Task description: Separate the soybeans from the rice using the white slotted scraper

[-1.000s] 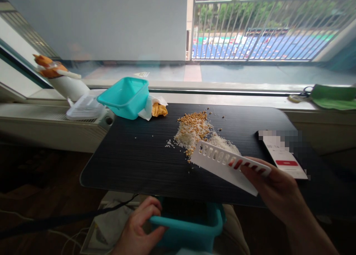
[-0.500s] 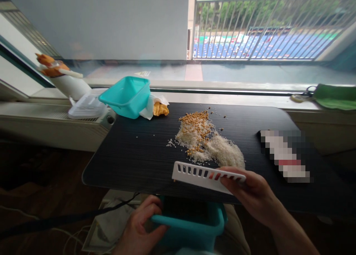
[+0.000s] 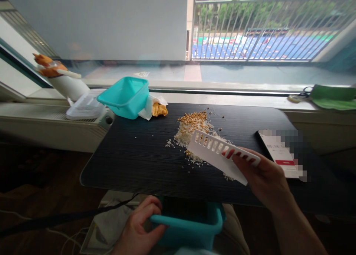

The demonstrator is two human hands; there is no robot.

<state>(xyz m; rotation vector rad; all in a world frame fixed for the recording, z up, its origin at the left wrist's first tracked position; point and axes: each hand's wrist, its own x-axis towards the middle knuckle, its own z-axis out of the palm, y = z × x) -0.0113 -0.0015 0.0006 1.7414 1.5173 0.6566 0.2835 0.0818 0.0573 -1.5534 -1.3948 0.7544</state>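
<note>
We've swung the white slotted plastic scraper, clamped in our right hand grip, back into the white-rice-and-yellow-bean pile, seemingly mostly unswept; our left hand clasps the teal plastic tub.

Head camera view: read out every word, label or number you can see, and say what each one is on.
No text is readable.
Phone screen, on the table: blurred out, only a red bar shows.
Pale slip on the window ledge: too small to read.
White slotted board in the right hand, teal bin in the left hand: no print visible.
</note>
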